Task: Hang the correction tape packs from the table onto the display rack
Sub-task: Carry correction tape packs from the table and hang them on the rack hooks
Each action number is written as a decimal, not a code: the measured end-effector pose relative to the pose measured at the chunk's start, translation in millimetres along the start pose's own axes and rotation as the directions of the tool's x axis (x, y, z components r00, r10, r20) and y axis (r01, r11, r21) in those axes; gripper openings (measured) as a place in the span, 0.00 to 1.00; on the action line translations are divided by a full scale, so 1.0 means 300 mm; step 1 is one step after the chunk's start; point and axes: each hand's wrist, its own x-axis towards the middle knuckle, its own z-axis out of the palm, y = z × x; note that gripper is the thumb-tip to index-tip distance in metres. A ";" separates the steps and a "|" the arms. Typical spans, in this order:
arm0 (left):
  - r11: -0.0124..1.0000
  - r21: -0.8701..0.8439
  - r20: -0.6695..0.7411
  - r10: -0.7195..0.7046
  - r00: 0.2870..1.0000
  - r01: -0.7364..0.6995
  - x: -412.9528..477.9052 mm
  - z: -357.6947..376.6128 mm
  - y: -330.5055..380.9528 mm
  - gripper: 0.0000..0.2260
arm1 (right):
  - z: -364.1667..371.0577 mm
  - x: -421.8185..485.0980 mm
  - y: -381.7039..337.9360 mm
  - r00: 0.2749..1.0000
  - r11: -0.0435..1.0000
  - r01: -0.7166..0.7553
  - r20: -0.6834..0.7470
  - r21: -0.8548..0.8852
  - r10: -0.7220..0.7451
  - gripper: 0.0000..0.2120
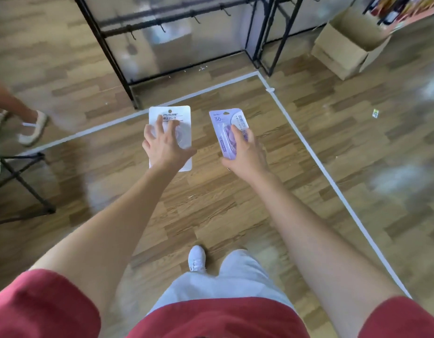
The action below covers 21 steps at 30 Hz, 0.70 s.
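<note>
My left hand (165,147) grips a white correction tape pack (184,118) with a clear blister, fingers spread over its front. My right hand (247,152) holds a purple correction tape pack (222,123), thumb on its front. Both packs are held out in front of me above the wooden floor. The black display rack (177,18) stands ahead, with empty hooks on its horizontal bars. The table is mostly out of view.
An open cardboard box (350,45) sits on the floor at the right of the rack. White tape lines (308,152) mark the floor. Another person's foot in a white shoe (33,130) is at the left, beside black folding legs (23,184).
</note>
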 end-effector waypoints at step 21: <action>0.987 -0.162 -0.293 -0.053 0.955 0.005 0.982 -0.043 0.687 0.30 | -0.612 1.132 0.192 0.937 0.972 0.215 -0.259 -0.098 -0.234 0.39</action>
